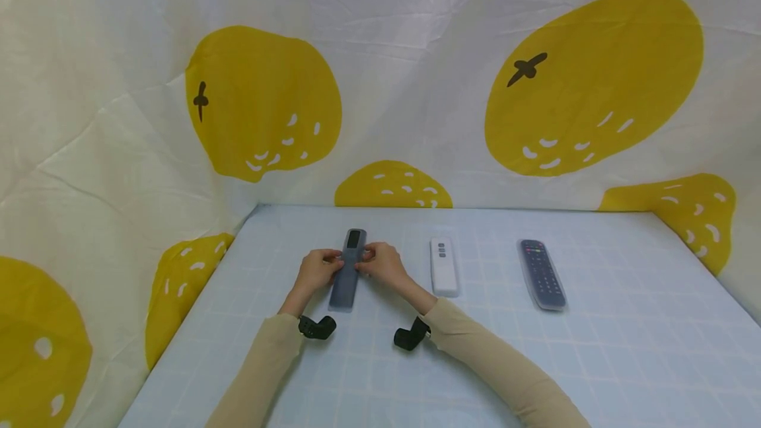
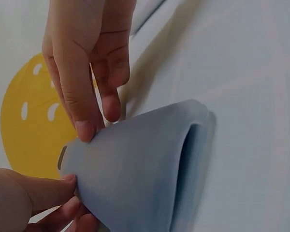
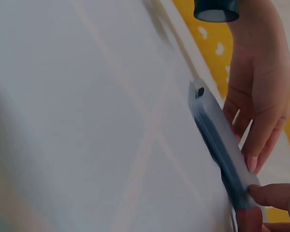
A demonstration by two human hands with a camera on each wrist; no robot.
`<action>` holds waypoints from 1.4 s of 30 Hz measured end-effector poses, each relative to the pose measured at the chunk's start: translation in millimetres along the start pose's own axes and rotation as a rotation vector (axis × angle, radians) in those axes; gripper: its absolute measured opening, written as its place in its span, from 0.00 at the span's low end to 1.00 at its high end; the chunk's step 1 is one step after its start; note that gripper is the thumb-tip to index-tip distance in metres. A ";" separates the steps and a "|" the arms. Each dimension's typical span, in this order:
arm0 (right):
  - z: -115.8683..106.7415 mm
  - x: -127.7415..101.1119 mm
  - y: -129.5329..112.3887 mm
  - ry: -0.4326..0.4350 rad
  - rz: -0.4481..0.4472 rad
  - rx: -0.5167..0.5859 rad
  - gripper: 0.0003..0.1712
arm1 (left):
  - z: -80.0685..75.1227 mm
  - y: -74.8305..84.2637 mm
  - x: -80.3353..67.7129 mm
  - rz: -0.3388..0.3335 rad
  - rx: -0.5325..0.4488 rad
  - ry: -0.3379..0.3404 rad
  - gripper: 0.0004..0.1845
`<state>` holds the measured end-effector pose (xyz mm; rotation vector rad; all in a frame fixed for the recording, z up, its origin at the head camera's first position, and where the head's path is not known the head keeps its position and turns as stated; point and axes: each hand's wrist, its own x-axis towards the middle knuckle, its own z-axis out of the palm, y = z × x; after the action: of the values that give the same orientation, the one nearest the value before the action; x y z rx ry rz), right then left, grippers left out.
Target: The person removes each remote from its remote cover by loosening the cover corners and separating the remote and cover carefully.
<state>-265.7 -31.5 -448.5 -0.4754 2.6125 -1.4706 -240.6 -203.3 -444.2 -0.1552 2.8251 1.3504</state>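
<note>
A dark remote in a grey silicone sleeve (image 1: 347,273) lies lengthwise on the pale blue table (image 1: 475,362), left of centre. My left hand (image 1: 334,261) pinches its left edge and my right hand (image 1: 364,259) pinches its right edge, both near the far half. In the left wrist view the sleeve (image 2: 135,164) ends in a hollow open mouth; my left fingers (image 2: 58,191) grip it from below and right-hand fingers (image 2: 82,111) press its top. The right wrist view shows the sleeve (image 3: 217,140) edge-on between the left hand (image 3: 258,96) and my right fingertips (image 3: 270,193).
A white remote (image 1: 444,266) lies just right of my right hand. Farther right is a black remote (image 1: 542,274) in a clear cover. A cloth printed with yellow fruit (image 1: 594,78) walls in the back and both sides of the table.
</note>
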 end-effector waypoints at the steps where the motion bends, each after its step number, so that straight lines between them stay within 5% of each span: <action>1: 0.3 -0.1 0.2 -0.003 0.002 0.002 0.30 | 0.4 -0.4 0.3 0.000 0.006 0.000 0.17; 16: -7.1 10.7 2.1 -0.066 -0.022 -0.068 0.21 | -10.7 1.5 11.9 0.031 0.165 -0.068 0.16; 23: -18.6 26.5 0.2 -0.065 0.037 -0.040 0.21 | -17.6 10.0 28.5 -0.040 0.117 -0.124 0.16; 31: -20.3 48.6 8.3 -0.051 -0.005 -0.024 0.20 | -15.9 14.7 47.5 -0.026 0.090 -0.077 0.17; 42: -13.0 58.3 9.1 0.044 0.088 -0.023 0.18 | -5.1 12.7 62.5 -0.068 0.076 -0.083 0.21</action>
<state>-325.9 -35.2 -445.9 -0.3286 2.6502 -1.4414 -303.8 -204.7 -434.2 -0.1875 2.7707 1.2058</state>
